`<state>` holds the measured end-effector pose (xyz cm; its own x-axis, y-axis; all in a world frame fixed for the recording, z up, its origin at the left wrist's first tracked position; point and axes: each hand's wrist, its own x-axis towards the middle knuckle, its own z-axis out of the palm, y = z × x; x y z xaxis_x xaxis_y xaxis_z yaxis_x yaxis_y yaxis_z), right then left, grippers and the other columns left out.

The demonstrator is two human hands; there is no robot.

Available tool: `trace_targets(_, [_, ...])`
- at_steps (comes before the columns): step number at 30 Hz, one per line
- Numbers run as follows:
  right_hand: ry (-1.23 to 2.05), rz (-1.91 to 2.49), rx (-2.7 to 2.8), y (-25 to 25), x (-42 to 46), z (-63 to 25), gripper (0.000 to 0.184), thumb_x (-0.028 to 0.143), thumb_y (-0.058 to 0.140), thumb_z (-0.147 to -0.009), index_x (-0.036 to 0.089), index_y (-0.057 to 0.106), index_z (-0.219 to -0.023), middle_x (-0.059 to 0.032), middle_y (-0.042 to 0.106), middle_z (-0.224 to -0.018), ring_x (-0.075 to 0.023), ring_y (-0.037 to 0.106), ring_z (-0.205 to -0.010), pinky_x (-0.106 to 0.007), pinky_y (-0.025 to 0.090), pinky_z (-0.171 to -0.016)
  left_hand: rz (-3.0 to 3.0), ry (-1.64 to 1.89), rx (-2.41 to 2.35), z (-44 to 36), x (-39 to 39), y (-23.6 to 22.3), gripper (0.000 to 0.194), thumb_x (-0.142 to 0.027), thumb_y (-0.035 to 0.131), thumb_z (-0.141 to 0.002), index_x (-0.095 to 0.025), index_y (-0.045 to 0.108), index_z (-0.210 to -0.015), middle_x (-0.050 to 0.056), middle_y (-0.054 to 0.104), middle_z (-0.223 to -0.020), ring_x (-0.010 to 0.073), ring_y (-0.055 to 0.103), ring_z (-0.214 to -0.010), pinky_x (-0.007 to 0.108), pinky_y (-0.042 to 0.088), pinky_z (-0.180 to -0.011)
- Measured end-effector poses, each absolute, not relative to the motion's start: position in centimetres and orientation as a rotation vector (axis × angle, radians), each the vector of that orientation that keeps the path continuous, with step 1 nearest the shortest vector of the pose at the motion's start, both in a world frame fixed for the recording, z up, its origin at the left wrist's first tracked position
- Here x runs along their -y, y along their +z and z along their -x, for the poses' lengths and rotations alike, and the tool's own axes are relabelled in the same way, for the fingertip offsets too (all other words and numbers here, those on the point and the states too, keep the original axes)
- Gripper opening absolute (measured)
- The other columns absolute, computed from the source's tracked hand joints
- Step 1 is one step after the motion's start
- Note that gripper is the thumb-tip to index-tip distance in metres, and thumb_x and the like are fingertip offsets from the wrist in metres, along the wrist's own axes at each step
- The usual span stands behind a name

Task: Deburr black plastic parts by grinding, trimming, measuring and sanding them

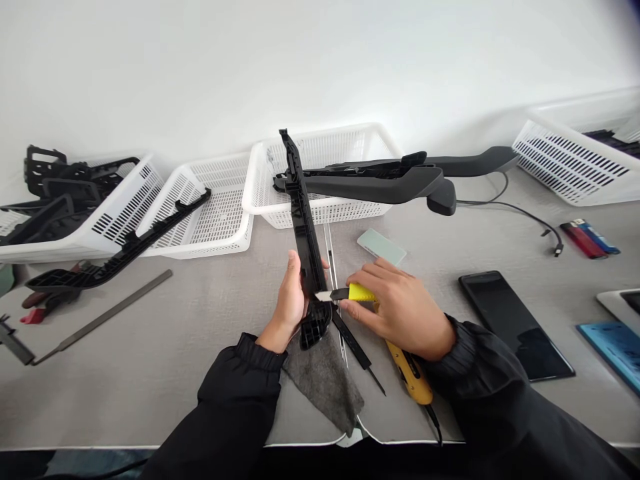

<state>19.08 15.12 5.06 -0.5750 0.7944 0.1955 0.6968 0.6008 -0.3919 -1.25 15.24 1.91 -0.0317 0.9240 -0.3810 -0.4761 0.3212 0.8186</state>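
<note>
My left hand (291, 300) is closed around a long black plastic trim part (305, 233), held tilted with its wide ribbed end toward me. In my right hand (395, 303) is a yellow utility knife (361, 293). Its blade lies against the edge of the part, just above the ribbed end. Under the part, a grey cloth (325, 383) lies on the table. A thin black tool with a pointed tip (356, 343) rests beside the cloth. The yellow corded tool (410, 373) lies partly beneath my right forearm.
White baskets stand along the wall; the middle basket (320, 217) carries dark trim parts (380, 185). Another black part (125, 257) leans on the left basket (220, 247). A flat file (117, 307), a phone (515, 323), lighters (590, 239) and a pale green block (381, 247) lie around.
</note>
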Motion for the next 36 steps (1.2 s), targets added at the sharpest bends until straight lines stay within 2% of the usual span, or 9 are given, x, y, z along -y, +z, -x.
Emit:
trace_targets(3, [0.314,1.287,2.346,4.7,-15.5,-19.4,0.024,0.045,0.068,-0.106,0.021,0.072,-0.104,-0.0098,0.075,-0.098,-0.0305,0.064,-0.099,-0.039,0.046,-0.083,-0.663,1.148,-1.033,0.9,-14.9,2.2,0.082,-0.095,0.072,-0.072,-0.016,0.078,-0.092,0.006,0.071,-0.075,0.0172,0.064,-0.058,0.028,0.051,-0.048])
trace_targets(8, [0.272,1.339,2.215,4.1,-16.0,-19.6,0.031,0.048,0.063,-0.108,0.019,0.073,-0.109,-0.0124,0.077,-0.102,-0.0317,0.065,-0.100,-0.041,0.046,-0.085,-0.749,1.049,-0.963,0.9,-14.6,1.9,0.068,-0.086,0.073,-0.082,-0.018,0.074,-0.094,0.005,0.073,-0.071,0.0173,0.060,-0.045,0.030,0.050,-0.039])
trace_targets(13, [0.473,1.303,2.232,4.9,-16.0,-20.0,0.036,0.052,0.060,-0.108,0.019,0.074,-0.105,-0.0099,0.076,-0.091,-0.0261,0.067,-0.085,-0.036,0.044,-0.075,-0.684,1.090,-1.046,1.3,-14.7,1.7,0.059,-0.078,0.078,-0.082,-0.019,0.073,-0.091,0.000,0.064,-0.058,0.0179,0.058,-0.042,0.030,0.045,-0.039])
trace_targets(16, [0.789,1.114,2.438,5.7,-15.8,-20.0,0.040,0.053,0.056,-0.109,0.020,0.072,-0.094,-0.0046,0.072,-0.079,-0.0193,0.062,-0.069,-0.033,0.038,-0.067,-0.661,1.210,-1.147,1.4,-14.7,1.4,0.046,-0.064,0.085,-0.083,-0.019,0.076,-0.088,0.004,0.073,-0.073,0.0213,0.071,-0.066,0.030,0.055,-0.057])
trace_targets(19, [0.874,1.065,2.545,5.9,-15.5,-19.7,0.044,0.054,0.055,-0.109,0.021,0.067,-0.083,-0.0017,0.066,-0.069,-0.0165,0.057,-0.062,-0.032,0.032,-0.063,-0.619,1.302,-1.241,1.5,-14.8,0.6,0.037,-0.054,0.088,-0.084,-0.019,0.078,-0.090,0.005,0.079,-0.089,0.0260,0.076,-0.093,0.031,0.059,-0.077])
trace_targets(25, [0.789,1.182,2.509,5.8,-15.3,-19.4,0.048,0.056,0.052,-0.108,0.022,0.061,-0.076,-0.0004,0.060,-0.064,-0.0157,0.050,-0.058,-0.033,0.027,-0.062,-0.640,1.361,-1.319,1.7,-15.1,-0.6,0.033,-0.052,0.088,-0.084,-0.021,0.077,-0.087,0.003,0.079,-0.094,0.0253,0.072,-0.104,0.030,0.055,-0.088])
trace_targets(27, [0.815,1.160,2.534,5.9,-15.3,-19.4,0.047,0.055,0.053,-0.107,0.022,0.059,-0.074,-0.0001,0.059,-0.063,-0.0152,0.048,-0.057,-0.033,0.026,-0.061,-0.668,1.380,-1.327,1.7,-15.1,-0.4,0.032,-0.051,0.088,-0.084,-0.021,0.076,-0.085,0.002,0.078,-0.092,0.0242,0.071,-0.101,0.029,0.054,-0.087])
trace_targets(32, [0.742,1.305,2.490,6.0,-15.1,-19.3,0.049,0.057,0.049,-0.108,0.023,0.056,-0.073,-0.0010,0.058,-0.061,-0.0161,0.049,-0.057,-0.034,0.023,-0.062,-0.720,1.352,-1.236,1.4,-15.2,0.6,0.042,-0.055,0.089,-0.082,-0.021,0.066,-0.073,-0.002,0.063,-0.072,0.0176,0.059,-0.074,0.028,0.050,-0.070])
trace_targets(36, [0.785,1.257,2.541,6.0,-14.9,-19.0,0.049,0.057,0.050,-0.107,0.022,0.053,-0.072,-0.0003,0.056,-0.061,-0.0149,0.044,-0.056,-0.034,0.022,-0.061,-0.812,1.343,-1.247,1.4,-15.1,0.8,0.045,-0.058,0.085,-0.085,-0.021,0.063,-0.073,-0.002,0.060,-0.073,0.0161,0.055,-0.070,0.027,0.048,-0.067])
